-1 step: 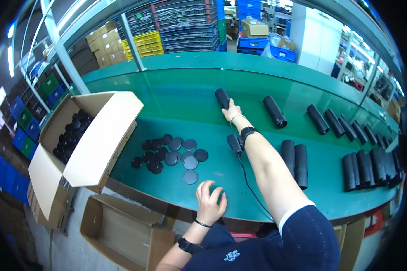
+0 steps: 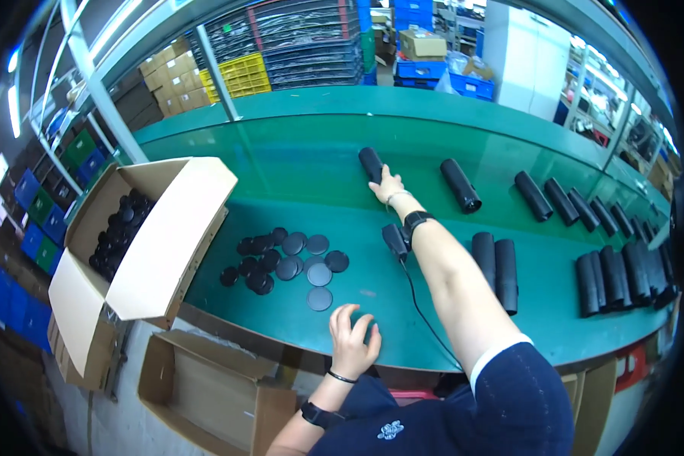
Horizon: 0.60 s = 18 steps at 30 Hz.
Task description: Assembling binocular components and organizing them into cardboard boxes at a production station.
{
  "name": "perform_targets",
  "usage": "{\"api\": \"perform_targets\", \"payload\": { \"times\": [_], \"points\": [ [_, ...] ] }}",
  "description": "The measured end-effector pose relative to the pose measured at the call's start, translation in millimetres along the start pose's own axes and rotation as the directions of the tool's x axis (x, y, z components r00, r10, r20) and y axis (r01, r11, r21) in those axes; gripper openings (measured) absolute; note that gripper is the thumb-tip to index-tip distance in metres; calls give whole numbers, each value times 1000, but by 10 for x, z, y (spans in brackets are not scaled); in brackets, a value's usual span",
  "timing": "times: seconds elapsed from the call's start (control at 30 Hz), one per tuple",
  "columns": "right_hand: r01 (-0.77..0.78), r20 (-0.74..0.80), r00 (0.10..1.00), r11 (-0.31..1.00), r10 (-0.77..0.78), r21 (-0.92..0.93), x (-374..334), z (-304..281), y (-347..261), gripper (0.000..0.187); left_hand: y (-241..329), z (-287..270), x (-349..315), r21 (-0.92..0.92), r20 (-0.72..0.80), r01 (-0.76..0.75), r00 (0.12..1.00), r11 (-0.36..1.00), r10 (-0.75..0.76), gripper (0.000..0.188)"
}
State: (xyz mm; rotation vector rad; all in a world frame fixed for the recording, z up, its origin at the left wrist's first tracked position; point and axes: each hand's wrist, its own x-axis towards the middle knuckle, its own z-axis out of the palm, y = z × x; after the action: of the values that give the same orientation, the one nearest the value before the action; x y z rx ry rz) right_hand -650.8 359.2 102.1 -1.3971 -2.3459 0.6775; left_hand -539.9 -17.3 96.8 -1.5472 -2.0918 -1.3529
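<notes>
My right hand (image 2: 387, 185) reaches far across the bench, its fingers closed round the near end of a black cylindrical tube (image 2: 370, 161) on the green surface. At the front edge, my left hand (image 2: 352, 340) has curved fingers held apart, with nothing in them. Just beyond it lies a loose group of flat round black discs (image 2: 319, 274), some overlapping. Under my right forearm, a small black corded device (image 2: 394, 242) sits on the bench. To the right of that arm, two black tubes (image 2: 505, 277) lie side by side.
At left stands an open carton (image 2: 171, 235) full of black discs. Below it is another open carton (image 2: 213, 380). One black tube (image 2: 460, 186) lies right of my right hand; several more tubes (image 2: 533, 196) lie in a row farther right, above a stacked group of tubes (image 2: 623, 277). Metal posts (image 2: 219, 76) rise along the back.
</notes>
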Motion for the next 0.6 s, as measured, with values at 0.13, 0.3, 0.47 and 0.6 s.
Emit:
{"api": "perform_targets", "payload": {
  "times": [0.13,0.3,0.47,0.6],
  "points": [
    [259,53,965,905,-256,-337,-399,-747,-113,63,-125,-34,27,-6,-19,32,999,999,-32,20],
    [107,165,986,711,12,-695,-1609,-2041,673,64,-83,37,212,-184,41,136,991,973,-131,9],
    [103,124,992,796,-35,-597,-2008,-1705,1005,84,-14,339,648,-583,254,294,951,757,-173,17],
    [432,-39,890,868,-454,-243,-2595,-1728,618,83,262,533,964,-739,504,571,821,358,-268,50]
  ]
}}
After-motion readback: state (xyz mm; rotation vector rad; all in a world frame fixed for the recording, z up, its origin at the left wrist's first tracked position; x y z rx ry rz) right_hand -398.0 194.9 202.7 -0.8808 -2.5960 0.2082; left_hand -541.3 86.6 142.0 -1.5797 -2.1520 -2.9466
